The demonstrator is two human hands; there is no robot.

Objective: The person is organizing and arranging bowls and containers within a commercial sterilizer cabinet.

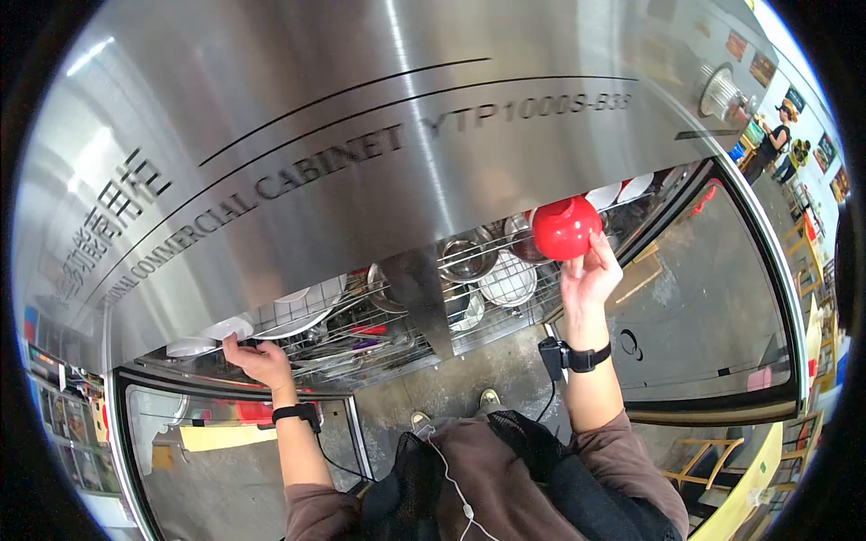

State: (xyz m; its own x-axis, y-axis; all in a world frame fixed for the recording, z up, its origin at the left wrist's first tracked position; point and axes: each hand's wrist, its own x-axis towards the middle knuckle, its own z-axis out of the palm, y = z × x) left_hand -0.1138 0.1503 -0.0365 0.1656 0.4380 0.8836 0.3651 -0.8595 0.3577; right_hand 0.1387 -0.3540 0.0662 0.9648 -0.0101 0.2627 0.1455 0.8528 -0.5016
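Note:
My right hand (591,273) grips a shiny red bowl (566,229) at the cabinet's upper rack, its rounded underside toward me. At the left end of the rack, my left hand (260,362) has its fingers curled at the edge of a white bowl (231,326). Another white bowl (190,346) sits just left of it. White plates (311,311) stand to the right of my left hand. Metal bowls (468,256) rest on the wire rack between my hands. More white dishes (604,196) lie behind the red bowl.
The steel cabinet front (361,108) overhangs the racks. Its right glass door (704,316) and left glass door (244,460) both stand open beside my arms. A lower rack holds utensils (361,343). A person (776,140) stands far off at the right.

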